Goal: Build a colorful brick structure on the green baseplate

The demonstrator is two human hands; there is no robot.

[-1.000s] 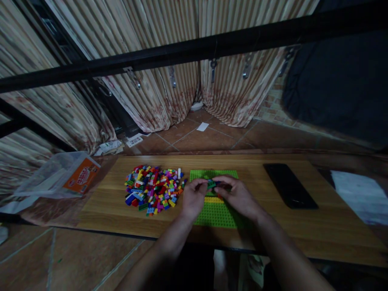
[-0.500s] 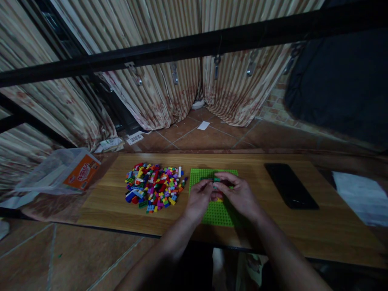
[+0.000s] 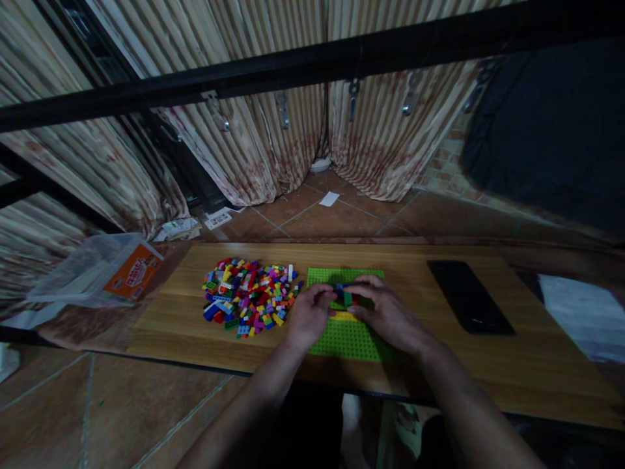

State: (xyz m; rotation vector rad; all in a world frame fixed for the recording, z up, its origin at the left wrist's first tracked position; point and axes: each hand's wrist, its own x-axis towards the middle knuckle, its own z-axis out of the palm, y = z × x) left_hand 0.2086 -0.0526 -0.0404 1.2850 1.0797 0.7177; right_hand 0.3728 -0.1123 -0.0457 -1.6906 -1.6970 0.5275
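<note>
Left hand [image 3: 305, 314]: fingers curled, thumb and forefinger pinched together on the left end of the brick cluster [image 3: 344, 294].
Right hand [image 3: 387, 314]: fingers bent over the right end of the brick cluster, tips touching it; too dim to tell whether they clamp it.
Brick cluster: small stack of blue, green and red pieces, directly between the two hands' fingertips, over the far half of the green baseplate [image 3: 342, 342]. Seated on the studs or lifted: cannot tell.
Yellow strip [image 3: 344, 316]: on the baseplate, just on the near side of the cluster, between the hands.
Green baseplate: flat on the table [image 3: 185, 326], at its middle, partly covered by both hands.
Loose brick pile [image 3: 247, 296]: mixed colours, on the table just left of the baseplate, near the left hand.
Phone [image 3: 469, 297]: dark, flat on the table, well right of the right hand.
Clear tub [image 3: 97, 270]: orange label, off the table's left end.
</note>
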